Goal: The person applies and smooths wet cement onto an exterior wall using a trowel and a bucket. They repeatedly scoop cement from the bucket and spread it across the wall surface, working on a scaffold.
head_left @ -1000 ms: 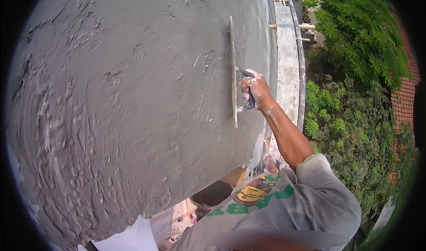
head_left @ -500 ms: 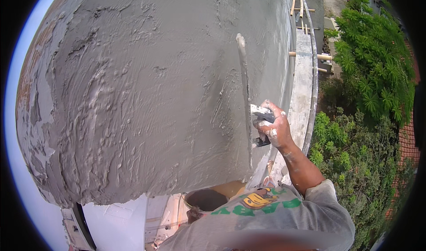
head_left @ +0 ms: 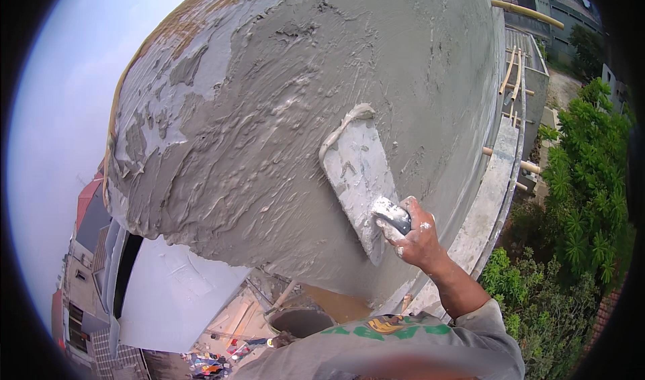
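My right hand point(head_left: 420, 238) is closed around the dark, mortar-smeared handle of a plastering trowel point(head_left: 359, 168). The trowel's long blade points up and to the left across the wall, its handle side showing. Wet mortar is heaped along the upper and left edges of the blade. Grey wet plaster point(head_left: 269, 155) covers most of the wall, rough and ridged at left, smoother at right. A bucket point(head_left: 304, 321) with a dark inside stands low, beside my shirt. A small dark shape at its near side may be my left hand; no fingers can be made out.
A narrow scaffold plank point(head_left: 494, 168) runs along the wall's right side, with bamboo poles point(head_left: 527, 12) sticking out. Beyond it are green trees point(head_left: 584, 185) far below. A white sheet-like surface point(head_left: 171, 296) lies under the wall's lower left edge, near scattered colourful items point(head_left: 207, 364).
The trowel has turned from nearly edge-on to showing its broad face, and its top leans left. My view has shifted, bringing the wall's left edge and more sky into sight.
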Demonstrator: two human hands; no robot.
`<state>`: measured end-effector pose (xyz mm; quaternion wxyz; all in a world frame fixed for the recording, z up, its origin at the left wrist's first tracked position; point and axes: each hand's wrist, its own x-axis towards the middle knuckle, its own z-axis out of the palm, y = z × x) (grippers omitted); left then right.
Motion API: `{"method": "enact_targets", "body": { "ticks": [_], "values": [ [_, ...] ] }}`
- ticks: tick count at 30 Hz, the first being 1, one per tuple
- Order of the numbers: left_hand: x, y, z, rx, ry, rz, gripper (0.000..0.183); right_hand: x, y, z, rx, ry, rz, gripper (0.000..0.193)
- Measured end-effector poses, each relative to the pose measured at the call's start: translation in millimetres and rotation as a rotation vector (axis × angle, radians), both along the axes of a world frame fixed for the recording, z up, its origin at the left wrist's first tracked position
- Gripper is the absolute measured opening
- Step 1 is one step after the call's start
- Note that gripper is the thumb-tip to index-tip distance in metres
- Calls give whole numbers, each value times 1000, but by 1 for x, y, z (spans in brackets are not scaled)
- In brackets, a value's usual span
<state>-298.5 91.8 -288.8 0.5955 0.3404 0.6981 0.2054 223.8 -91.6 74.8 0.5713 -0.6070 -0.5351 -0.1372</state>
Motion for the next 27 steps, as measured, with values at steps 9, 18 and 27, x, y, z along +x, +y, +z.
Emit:
{"method": "enact_targets", "body": {
  "ticks": [9, 18, 27],
  "values": [
    [-16, -26, -23, 74, -20, 106, 23, 40, -70, -101, -347, -40, 208, 46],
    [-12, -44, -61, 244, -90, 296, 23, 60, -79, 42, 372, 839, 460, 51],
    [-7, -102, -103, 744, -212, 668, 22, 132, -65, 264, 308, -243, -33, 59]
  ]
}}
